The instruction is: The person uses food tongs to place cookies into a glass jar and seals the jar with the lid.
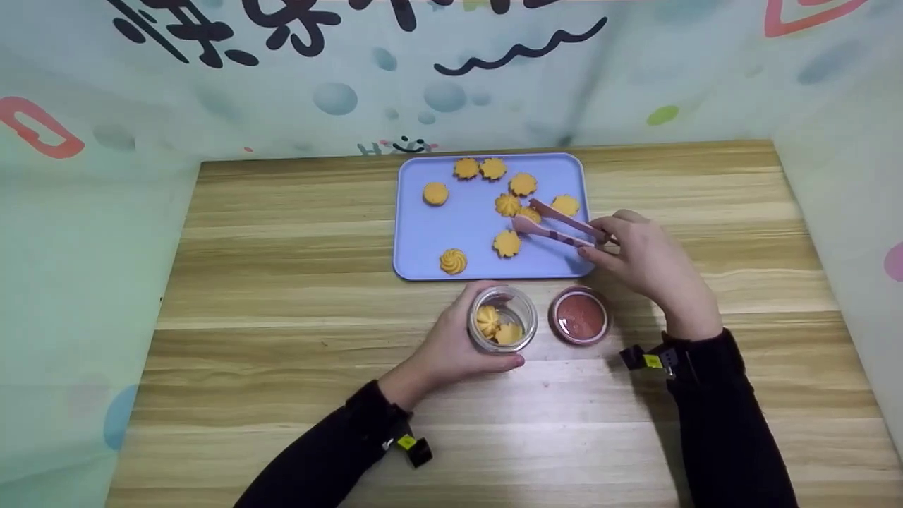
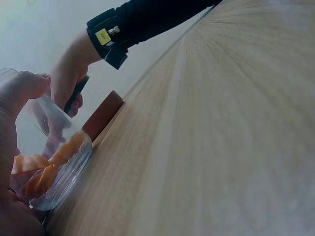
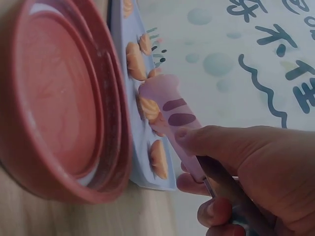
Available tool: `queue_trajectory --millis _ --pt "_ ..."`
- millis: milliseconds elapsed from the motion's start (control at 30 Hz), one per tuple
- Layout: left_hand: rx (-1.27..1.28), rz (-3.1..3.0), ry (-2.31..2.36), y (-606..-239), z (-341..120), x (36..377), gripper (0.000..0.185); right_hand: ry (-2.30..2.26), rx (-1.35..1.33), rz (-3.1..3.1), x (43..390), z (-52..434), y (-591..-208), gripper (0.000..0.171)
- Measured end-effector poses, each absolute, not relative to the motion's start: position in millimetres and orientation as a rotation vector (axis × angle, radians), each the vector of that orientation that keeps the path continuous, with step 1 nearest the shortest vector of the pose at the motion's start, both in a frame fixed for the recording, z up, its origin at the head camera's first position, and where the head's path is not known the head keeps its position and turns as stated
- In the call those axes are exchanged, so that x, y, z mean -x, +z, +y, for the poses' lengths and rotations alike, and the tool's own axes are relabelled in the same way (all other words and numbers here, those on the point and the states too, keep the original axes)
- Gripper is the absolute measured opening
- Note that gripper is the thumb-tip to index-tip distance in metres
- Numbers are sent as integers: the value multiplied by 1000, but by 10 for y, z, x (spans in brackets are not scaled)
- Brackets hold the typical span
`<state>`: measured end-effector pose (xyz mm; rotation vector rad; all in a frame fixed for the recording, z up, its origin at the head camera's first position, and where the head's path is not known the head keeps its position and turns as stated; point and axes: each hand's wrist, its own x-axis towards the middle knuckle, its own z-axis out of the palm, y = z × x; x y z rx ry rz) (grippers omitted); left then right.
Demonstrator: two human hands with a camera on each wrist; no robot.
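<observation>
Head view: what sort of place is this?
Likely a staged tabletop booth, not a real kitchen: a wooden table enclosed by printed backdrop walls, with a blue tray of cookies, a glass jar and its lid.

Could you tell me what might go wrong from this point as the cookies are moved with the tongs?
1. The tongs reach into a tight cluster of cookies on the tray; they could nudge or crack a neighbour.
2. The jar mouth is narrow and already holds cookies, so one might catch the rim and drop on the table.
3. The lid lies beside the jar under the right hand, which could knock it.
</observation>
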<state>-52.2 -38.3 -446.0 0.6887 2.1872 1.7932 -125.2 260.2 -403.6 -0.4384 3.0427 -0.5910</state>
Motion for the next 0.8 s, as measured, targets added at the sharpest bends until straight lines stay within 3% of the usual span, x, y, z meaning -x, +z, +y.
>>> queue_trajectory --millis 333,667,800 --pt "-691 2239 1749 -4740 -359 585 94 -808 619 3054 1141 2666 -3785 35" --pt "-600 2204 1739 -4460 -379 509 95 -963 1102 2786 855 2658 -3348 34" --pt "-578 2234 1691 -4392 -391 489 95 -949 1156 2675 783 2627 -3263 35"
